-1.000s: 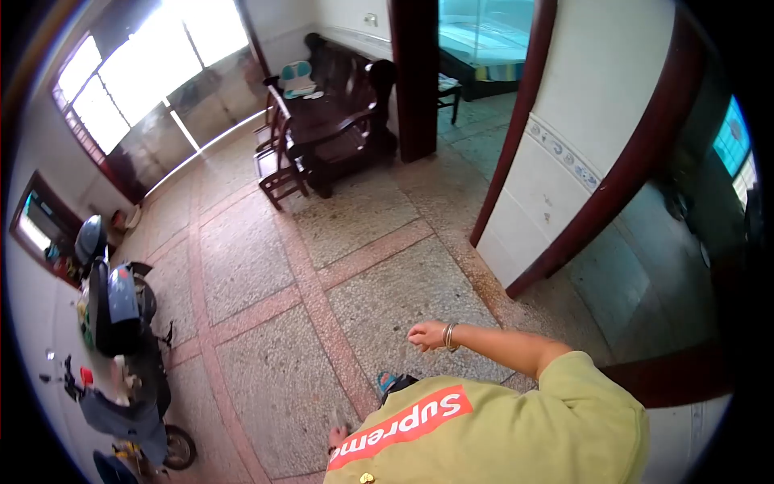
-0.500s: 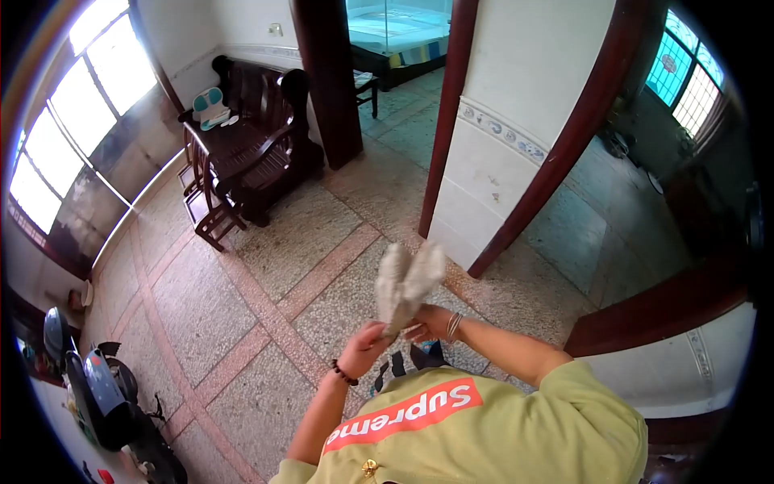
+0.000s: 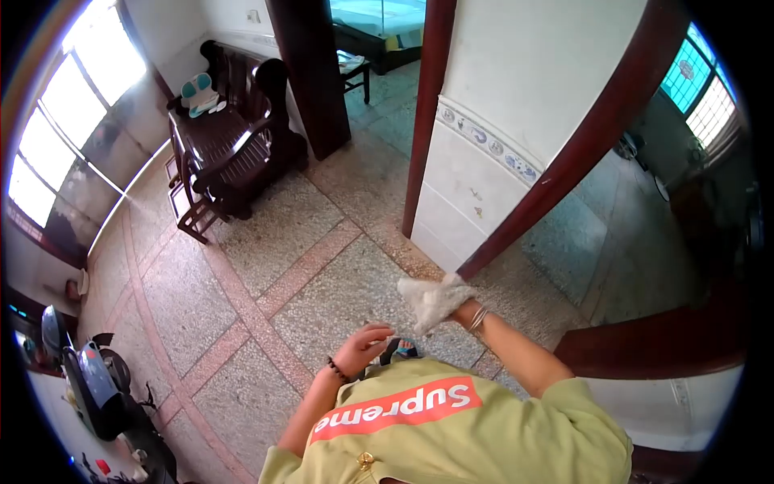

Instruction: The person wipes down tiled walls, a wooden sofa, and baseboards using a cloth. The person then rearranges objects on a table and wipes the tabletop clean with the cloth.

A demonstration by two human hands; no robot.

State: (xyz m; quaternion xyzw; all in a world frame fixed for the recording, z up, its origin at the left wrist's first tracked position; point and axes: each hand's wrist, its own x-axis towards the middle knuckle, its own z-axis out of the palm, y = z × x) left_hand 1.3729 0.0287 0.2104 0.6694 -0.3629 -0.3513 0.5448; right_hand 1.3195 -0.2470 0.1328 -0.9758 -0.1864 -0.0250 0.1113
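A crumpled off-white cloth (image 3: 431,302) hangs in the air above the floor, at the right hand. My right hand (image 3: 465,310), with thin bangles at the wrist, holds it; the fabric covers most of the fingers. To the left, my left hand (image 3: 363,350) wears a dark beaded bracelet. It is empty, its fingers loosely bent and apart from the cloth. Below the hands are the yellow-green shirt (image 3: 516,427) with a red label and part of a blue-and-black sandal (image 3: 405,348).
A dark wooden bench (image 3: 242,149) carries a small teal-and-white seat. A scooter (image 3: 105,395) stands at the lower left. Red-brown door frames flank the tiled wall (image 3: 476,173). A bed (image 3: 379,28) shows through the doorway, and windows line the left.
Half a second ago both hands were on the cloth; now the left hand has let go and the cloth is at the right hand, slightly right and lower. The view has shifted slightly.
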